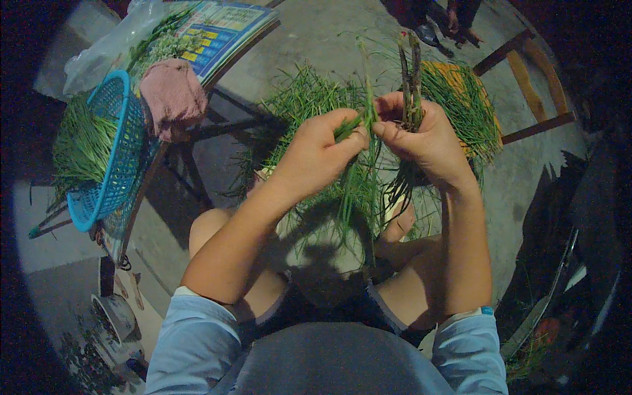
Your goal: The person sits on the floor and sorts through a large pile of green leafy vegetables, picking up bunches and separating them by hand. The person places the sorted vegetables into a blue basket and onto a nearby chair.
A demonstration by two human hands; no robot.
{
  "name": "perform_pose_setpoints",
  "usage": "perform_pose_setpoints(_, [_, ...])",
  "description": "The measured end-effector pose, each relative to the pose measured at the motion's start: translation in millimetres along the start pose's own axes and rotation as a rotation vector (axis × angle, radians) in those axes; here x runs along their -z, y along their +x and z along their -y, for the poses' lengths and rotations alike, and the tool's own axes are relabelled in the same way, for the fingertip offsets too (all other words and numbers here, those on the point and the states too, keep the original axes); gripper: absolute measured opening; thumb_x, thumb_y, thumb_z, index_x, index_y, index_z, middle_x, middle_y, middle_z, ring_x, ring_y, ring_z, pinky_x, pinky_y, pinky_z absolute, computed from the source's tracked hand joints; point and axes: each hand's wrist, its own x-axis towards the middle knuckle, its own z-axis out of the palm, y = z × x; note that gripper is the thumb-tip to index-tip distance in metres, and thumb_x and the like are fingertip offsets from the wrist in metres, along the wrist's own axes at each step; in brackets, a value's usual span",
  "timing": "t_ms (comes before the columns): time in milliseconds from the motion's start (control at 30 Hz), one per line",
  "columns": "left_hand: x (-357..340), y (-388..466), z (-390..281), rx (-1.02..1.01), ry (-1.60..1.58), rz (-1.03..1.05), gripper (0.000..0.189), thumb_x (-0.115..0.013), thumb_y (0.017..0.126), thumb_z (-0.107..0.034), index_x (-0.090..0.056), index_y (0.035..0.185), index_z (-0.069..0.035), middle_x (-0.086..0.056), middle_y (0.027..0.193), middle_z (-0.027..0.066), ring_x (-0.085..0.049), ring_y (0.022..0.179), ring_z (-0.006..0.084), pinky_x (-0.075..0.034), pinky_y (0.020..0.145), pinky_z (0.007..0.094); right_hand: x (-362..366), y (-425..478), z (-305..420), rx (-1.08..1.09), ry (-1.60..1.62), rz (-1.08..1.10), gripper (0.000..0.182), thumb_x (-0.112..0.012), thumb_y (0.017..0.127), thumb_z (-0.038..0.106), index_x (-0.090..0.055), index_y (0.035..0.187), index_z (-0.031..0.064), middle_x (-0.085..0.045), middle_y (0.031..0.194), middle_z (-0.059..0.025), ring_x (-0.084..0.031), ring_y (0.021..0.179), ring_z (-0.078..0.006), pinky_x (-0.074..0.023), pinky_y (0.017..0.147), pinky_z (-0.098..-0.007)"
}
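Observation:
Both of my hands meet in front of me, above my bare knees. My left hand [316, 148] grips a small bunch of slender green leaves [348, 126] that hang down below it. Between the fingertips of both hands stands a thin green stalk [369, 94]. My right hand [434, 138] also holds several dark brown stems [412, 74] upright in its palm, with dark, limp strands trailing beneath. Under and beyond the hands, a loose heap of grass-like greens [311, 94] spreads over the concrete floor; its near part is partly covered by my arms and their shadow.
At right, a wooden chair [526, 74] carries more long greens [466, 106] on its orange seat. A folding table [237, 44] at left bears printed sheets, a pink cloth [173, 96] and a tilted blue plastic basket [123, 143] of greens. Another person's feet [434, 37] show at the top.

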Motion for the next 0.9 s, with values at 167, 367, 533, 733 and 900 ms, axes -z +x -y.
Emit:
perform_pose_setpoints(167, [-1, 0, 6, -0.102, -0.017, -0.067, 0.018, -0.055, 0.08, -0.017, -0.052, 0.08, 0.001, -0.046, 0.061, 0.0027, -0.04, 0.056, 0.0068, -0.035, 0.049, 0.0259, -7, -1, 0, -0.02, 0.105, 0.016, 0.018, -0.064, 0.076, 0.01, -0.057, 0.091, 0.0016, -0.06, 0.079, -0.0004, -0.054, 0.071, -0.0071, -0.0447, 0.064, -0.0236])
perform_pose_setpoints(367, [0, 0, 0, 0.007, -0.156, -0.042, 0.018, -0.052, 0.083, -0.017, -0.052, 0.074, -0.002, -0.046, 0.062, -0.0021, -0.041, 0.059, 0.0057, -0.034, 0.053, 0.023, -12, 2, -10, 0.122, -0.317, -0.196, 0.019, -0.064, 0.072, 0.014, -0.06, 0.084, -0.0002, -0.061, 0.072, -0.006, -0.056, 0.066, -0.0129, -0.0457, 0.063, -0.0276])
perform_pose_setpoints(533, [8, -8, -18, 0.088, -0.384, 0.054, 0.019, -0.049, 0.085, -0.016, -0.051, 0.07, -0.005, -0.045, 0.063, -0.0045, -0.039, 0.061, 0.0046, -0.033, 0.057, 0.0204, 5, 16, -23, 0.064, -0.341, -0.319, 0.023, -0.065, 0.07, 0.017, -0.061, 0.084, -0.0002, -0.062, 0.071, -0.0082, -0.057, 0.065, -0.0151, -0.0456, 0.064, -0.0295])
perform_pose_setpoints(733, [20, -22, -28, 0.018, -0.57, 0.155, 0.014, -0.049, 0.085, -0.018, -0.051, 0.079, -0.006, -0.048, 0.068, -0.0009, -0.04, 0.063, 0.005, -0.031, 0.057, 0.0194, 30, 29, -39, -0.019, -0.331, -0.497, 0.025, -0.067, 0.069, 0.019, -0.061, 0.084, -0.0003, -0.063, 0.072, -0.0085, -0.058, 0.066, -0.016, -0.0454, 0.063, -0.03])
perform_pose_setpoints(900, [26, -27, -28, 0.017, -0.656, 0.08, 0.013, -0.05, 0.085, -0.02, -0.052, 0.085, -0.007, -0.052, 0.071, 0.0005, -0.039, 0.059, 0.0043, -0.03, 0.053, 0.0189, 57, 39, -50, -0.003, -0.465, -0.621, 0.028, -0.069, 0.068, 0.022, -0.062, 0.085, 0.0004, -0.064, 0.074, -0.0091, -0.059, 0.066, -0.017, -0.0456, 0.064, -0.0305])
